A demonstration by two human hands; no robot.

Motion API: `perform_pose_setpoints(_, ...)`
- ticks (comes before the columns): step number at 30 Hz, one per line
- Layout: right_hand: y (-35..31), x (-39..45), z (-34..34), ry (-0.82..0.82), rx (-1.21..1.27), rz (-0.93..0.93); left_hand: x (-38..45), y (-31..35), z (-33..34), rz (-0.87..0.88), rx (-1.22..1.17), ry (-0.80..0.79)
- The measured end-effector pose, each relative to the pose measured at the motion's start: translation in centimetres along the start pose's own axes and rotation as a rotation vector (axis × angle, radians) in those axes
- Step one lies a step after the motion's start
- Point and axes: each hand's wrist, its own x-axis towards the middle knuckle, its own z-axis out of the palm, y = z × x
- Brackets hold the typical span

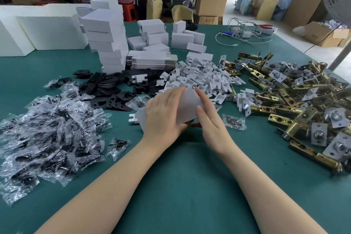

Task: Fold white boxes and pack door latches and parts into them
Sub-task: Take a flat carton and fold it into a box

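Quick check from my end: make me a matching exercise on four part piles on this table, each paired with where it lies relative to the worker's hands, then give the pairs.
Things:
1. brass latches
2. clear screw bags
3. black plates
4. white box blank

Places:
A. between both hands
B. heaped at the right side of the table
C. spread at the near left
D. beyond the left hand, in front of the box stack

Pairs: 1-B, 2-C, 3-D, 4-A

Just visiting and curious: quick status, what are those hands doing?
Both hands on one white box blank: left hand grips it, right hand presses with straight fingers. Brass latches wait at right. Nothing in the way.
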Motion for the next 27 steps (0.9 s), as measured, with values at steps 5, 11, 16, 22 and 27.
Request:
perform_pose_setpoints(5,-0.17,0.05,0.29,0.211,0.114,0.005,0.14,0.23,-0.17,-0.055,-0.084,0.024)
perform_pose_setpoints(11,-0.51,0.00,0.15,0.362,0.251,0.051,0.14,0.63,-0.17,-0.099,-0.132,0.052)
perform_pose_setpoints(16,-0.45,-0.23,0.14,0.351,0.138,0.038,0.05,0.37,-0.12,-0.118,-0.151,0.025)
perform_pose_setpoints(22,-0.37,0.03,-0.20,0.206,0.032,0.006,0.02,0.05,0.12,-0.170,-0.164,0.008)
perform_pose_setpoints(27,0.19,0.05,-0.66,0.022,-0.357,-0.050,0.48,-0.36,-0.04,-0.165,-0.112,0.000)
